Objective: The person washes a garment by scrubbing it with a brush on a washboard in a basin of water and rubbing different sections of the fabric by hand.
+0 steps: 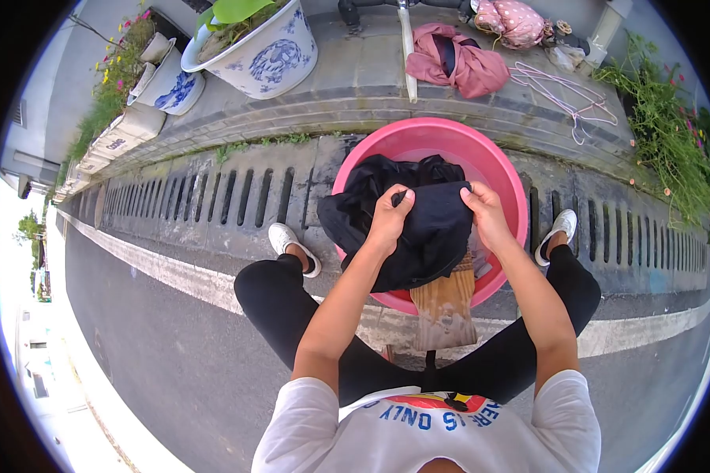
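Note:
A black garment (418, 244) is stretched between my two hands over a pink basin (514, 189). My left hand (389, 217) has its fingers closed round one part of its edge. On the other side, my right hand (487, 211) pinches the same edge, thumb on top. The rest of the cloth bunches up and hangs over the basin's left rim. Under it a wooden washboard (443, 311) leans out over the near rim, its upper part covered by the cloth. Some water shows at the back of the basin.
Beyond the basin, a raised ledge holds a pink cloth (473, 67), wire hangers (564, 93) and a blue-and-white flowerpot (264, 55). Leafy plants (667, 150) hang at the right. A slotted drain cover (237, 193) runs beneath the basin, beside the road.

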### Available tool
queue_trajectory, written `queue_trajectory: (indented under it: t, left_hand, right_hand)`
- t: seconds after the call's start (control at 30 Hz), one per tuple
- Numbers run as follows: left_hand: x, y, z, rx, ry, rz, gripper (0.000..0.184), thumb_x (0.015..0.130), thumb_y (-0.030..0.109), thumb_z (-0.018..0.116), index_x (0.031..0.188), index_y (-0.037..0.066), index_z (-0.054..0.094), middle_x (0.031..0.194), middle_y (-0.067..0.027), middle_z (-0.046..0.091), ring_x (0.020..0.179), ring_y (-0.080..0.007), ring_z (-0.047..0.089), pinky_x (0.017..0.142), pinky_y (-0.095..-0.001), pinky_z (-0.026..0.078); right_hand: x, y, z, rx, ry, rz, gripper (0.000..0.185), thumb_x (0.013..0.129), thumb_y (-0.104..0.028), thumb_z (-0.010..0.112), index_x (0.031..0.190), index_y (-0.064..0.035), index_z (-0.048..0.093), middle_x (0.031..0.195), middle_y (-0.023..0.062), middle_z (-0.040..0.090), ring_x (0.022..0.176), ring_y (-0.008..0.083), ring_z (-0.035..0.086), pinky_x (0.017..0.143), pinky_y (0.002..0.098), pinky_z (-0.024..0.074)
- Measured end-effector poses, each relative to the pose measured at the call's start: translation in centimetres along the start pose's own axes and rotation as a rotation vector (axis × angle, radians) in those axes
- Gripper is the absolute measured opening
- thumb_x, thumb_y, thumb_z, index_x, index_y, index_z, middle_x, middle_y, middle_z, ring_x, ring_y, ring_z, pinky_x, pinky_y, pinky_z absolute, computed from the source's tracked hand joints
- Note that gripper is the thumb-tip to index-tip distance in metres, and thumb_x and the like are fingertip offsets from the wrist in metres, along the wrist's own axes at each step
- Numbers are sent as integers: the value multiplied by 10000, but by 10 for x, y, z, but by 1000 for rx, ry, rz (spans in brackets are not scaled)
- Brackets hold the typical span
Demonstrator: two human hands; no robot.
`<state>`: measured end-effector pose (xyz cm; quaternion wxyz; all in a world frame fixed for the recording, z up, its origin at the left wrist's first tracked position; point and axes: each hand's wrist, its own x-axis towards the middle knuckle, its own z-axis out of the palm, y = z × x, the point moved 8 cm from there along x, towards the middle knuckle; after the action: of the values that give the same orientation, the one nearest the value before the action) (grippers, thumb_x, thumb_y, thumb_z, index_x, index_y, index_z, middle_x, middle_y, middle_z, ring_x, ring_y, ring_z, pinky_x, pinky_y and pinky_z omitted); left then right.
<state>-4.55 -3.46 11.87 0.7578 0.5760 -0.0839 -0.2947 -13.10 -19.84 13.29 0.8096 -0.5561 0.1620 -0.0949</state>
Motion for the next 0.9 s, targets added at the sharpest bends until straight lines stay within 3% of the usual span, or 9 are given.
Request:
queue_trajectory:
  t: [0.17,0.27,0.37,0.47,0.53,0.6,0.7,0.8,0.9]
  left_hand:
    - [-4,-24,-1,-75,124,-115,129,924,170,585,843,74,612,745,47,572,671,-48,510,644,-205,427]
    - [-3,-57,16,-354,-63,-107,125,935,174,554,905,69,614,795,1,599,707,-87,559,649,-231,442]
    - [-18,-92,6,-260,219,8,254,970,286,489,889,77,609,850,4,578,798,-112,536,703,-281,423]
    - [-37,-43,32,-75,350,-335,376,1001,336,409,859,45,600,824,-2,568,806,-99,535,681,-266,421]
    - [-18,-73,22,-586,36,-212,366,1003,314,393,841,55,594,815,-5,567,829,-97,530,679,-262,429]
    - [-15,-77,-6,-20,69,357,304,989,273,401,918,62,608,912,-29,583,862,-122,559,703,-275,448]
    - [-32,-64,14,-168,281,-334,291,962,244,420,1071,65,623,1035,-61,599,900,-144,592,783,-293,458]
    - [-34,-56,13,-210,272,-341,245,959,243,439,938,92,631,925,-30,625,866,-143,586,770,-300,457]
    - [-12,-76,4,-393,-21,-289,260,968,249,445,853,88,614,826,-33,610,780,-155,582,706,-302,466]
  right_hand:
    - [-14,-25,25,-428,194,-411,88,926,-96,548,995,-41,546,736,-2,523,624,67,425,599,236,377]
    - [-49,-23,101,-735,-94,-668,160,878,-181,615,949,-55,546,756,140,615,624,312,622,549,337,460]
    - [-51,-23,108,-908,-183,-959,177,853,-232,635,812,-65,591,581,124,564,536,299,601,493,363,465]
    - [2,9,48,-1049,151,-489,238,860,-227,616,709,-53,554,577,138,555,511,310,583,444,395,427]
    - [-34,-22,106,-949,37,-782,276,826,-233,642,647,-57,527,548,115,522,513,300,565,478,387,437]
    - [-74,-31,142,-952,-154,-993,267,803,-230,653,629,-67,534,558,89,529,521,277,563,509,374,446]
    - [-22,5,104,-1040,-28,-872,315,842,-238,614,601,-58,520,571,120,539,536,296,557,512,367,447]
    - [-16,-3,100,-1067,39,-689,372,861,-264,592,565,-56,509,542,139,523,533,301,549,516,370,443]
    - [-75,-25,145,-966,-220,-1063,267,764,-243,672,582,-88,552,522,99,512,528,240,560,557,360,449]
